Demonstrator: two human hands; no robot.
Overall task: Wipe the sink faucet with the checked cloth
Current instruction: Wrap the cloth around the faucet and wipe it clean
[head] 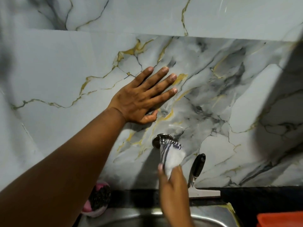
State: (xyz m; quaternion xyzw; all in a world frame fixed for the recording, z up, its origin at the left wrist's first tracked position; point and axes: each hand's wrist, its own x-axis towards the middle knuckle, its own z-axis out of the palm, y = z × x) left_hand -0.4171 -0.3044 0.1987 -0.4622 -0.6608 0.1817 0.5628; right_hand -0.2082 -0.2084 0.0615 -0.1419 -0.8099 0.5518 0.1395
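I see the left hand (141,97) flat and wide open on the wall (57,66), mid frame. Below it, the right hand (173,185) holds the checked cloth (172,154) against the faucet (159,140).

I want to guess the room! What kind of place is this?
Probably a kitchen sink corner. There's a steel sink below, a faucet on the marble-look wall, and a squeegee leaning on the dark counter.
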